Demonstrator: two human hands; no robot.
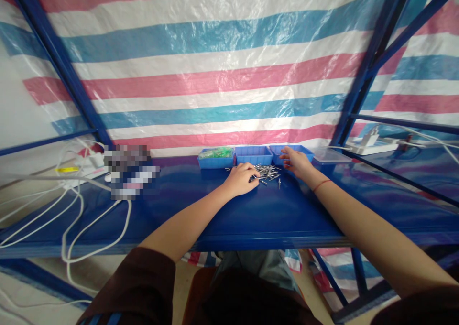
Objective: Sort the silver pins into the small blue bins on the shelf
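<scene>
A loose pile of small silver pop rivets (268, 172) lies on the blue tabletop in front of the bins. My left hand (242, 179) rests at the pile's left edge, its fingers curled in and touching the rivets; what sits between the fingertips is largely hidden. Above the front of the right blue bin (304, 152) is my right hand (296, 162), fingers apart, with nothing visible in them. One stray rivet (279, 183) lies a little nearer to me than the pile. The middle blue bin (253, 158) stands behind my left hand.
To the left, another blue bin (215, 162) holds green and clear plastic packets. A clear plastic lid or tray (332, 155) lies at right. White cables (82, 205) trail over the table's left side. A power strip (373, 146) sits far right. Blue frame posts flank the table (258, 220).
</scene>
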